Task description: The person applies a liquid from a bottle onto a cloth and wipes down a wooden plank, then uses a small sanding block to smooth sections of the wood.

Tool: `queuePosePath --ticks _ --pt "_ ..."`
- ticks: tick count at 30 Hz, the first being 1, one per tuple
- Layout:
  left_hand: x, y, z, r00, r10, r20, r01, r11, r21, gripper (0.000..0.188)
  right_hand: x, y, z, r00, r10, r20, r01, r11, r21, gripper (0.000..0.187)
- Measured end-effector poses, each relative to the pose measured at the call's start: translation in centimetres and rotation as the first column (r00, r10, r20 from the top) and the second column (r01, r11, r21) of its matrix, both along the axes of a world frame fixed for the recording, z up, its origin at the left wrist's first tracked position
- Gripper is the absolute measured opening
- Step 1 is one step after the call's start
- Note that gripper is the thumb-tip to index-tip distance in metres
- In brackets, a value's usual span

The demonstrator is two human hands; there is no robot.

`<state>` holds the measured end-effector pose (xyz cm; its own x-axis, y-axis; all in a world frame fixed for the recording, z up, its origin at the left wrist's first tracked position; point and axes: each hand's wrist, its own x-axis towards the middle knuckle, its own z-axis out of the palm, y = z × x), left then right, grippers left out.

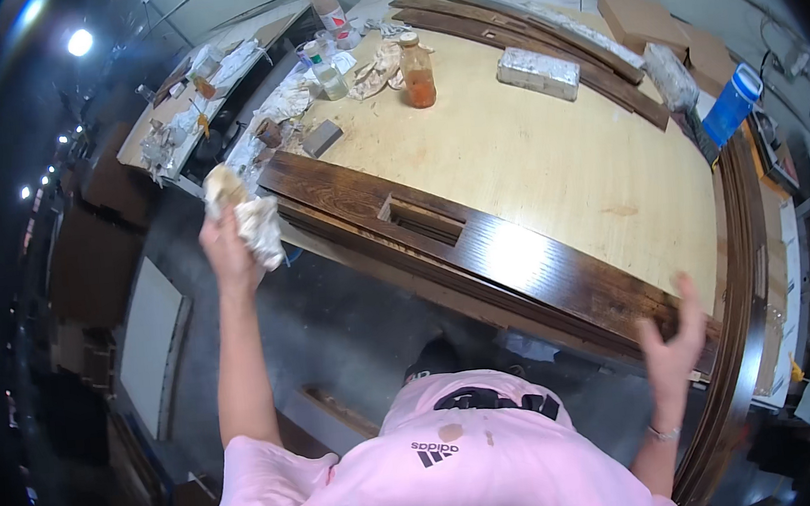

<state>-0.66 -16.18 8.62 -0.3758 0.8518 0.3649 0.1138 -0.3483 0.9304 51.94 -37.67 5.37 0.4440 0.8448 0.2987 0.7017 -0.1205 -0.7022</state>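
Note:
My left hand is closed around a crumpled whitish cloth, with a yellowish part at its top. It is held off the table's left front corner, beside the end of a dark brown, glossy wooden board. That board lies along the front edge of the table, with a rectangular cutout near its left part and a bright light reflection on its middle. By the board's right end my right hand is open, thumb and fingers apart, holding nothing. Whether it touches the board I cannot tell.
On the pale wooden table stand a jar of orange-brown liquid, clear bottles and a grey block. Behind are a wrapped block and dark planks. Rightward lie a blue container and long dark boards.

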Motion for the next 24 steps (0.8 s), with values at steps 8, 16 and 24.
queuePosePath --ticks 8,16,24 --pt "12.2 5.5 -4.5 0.526 -0.326 -0.785 0.507 0.862 -0.018 0.059 -18.8 17.5 0.5 0.768 0.568 0.295 -0.484 0.817 -0.313 0.104" --pt "5.7 7.4 -7.1 0.245 -0.231 -0.942 0.492 0.867 -0.084 0.063 -26.5 22.7 -0.3 0.765 0.59 0.257 -0.421 0.76 -0.494 0.106" --pt "-15.7 16.4 -8.0 0.669 -0.268 -0.694 -0.014 0.928 -0.372 0.044 -27.9 22.3 -0.9 0.791 0.542 0.284 -0.414 0.816 -0.405 0.088"
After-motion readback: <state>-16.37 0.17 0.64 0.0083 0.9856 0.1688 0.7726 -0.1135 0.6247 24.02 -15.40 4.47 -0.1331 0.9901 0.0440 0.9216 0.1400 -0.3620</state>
